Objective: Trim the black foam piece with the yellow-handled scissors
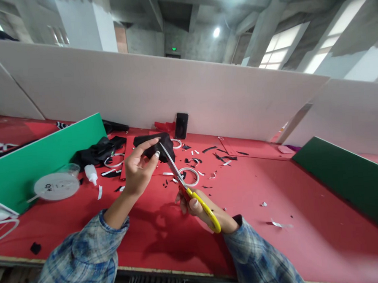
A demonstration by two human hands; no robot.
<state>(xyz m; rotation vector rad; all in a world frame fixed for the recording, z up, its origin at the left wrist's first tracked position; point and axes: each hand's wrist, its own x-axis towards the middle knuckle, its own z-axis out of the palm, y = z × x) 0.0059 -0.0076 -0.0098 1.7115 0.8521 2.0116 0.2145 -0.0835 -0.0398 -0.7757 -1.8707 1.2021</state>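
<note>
Between the thumb and fingers of my left hand (pixel 139 167) is a piece of black fabric (pixel 151 150), held up above the red table. My right hand (pixel 192 204) grips a pair of scissors (pixel 178 176) with yellow and red handles. Their blades point up and away, and the tips reach the fabric beside my left fingertips. The blades look nearly closed. Whether cloth lies between them I cannot tell.
Rings of white tape (pixel 189 177) and black and white scraps lie around my hands. At left are a white squeeze bottle (pixel 91 174), a round plastic lid (pixel 56 186), black cloth (pixel 96 151) and a green divider (pixel 50 148). A phone (pixel 181 126) leans against the back panel.
</note>
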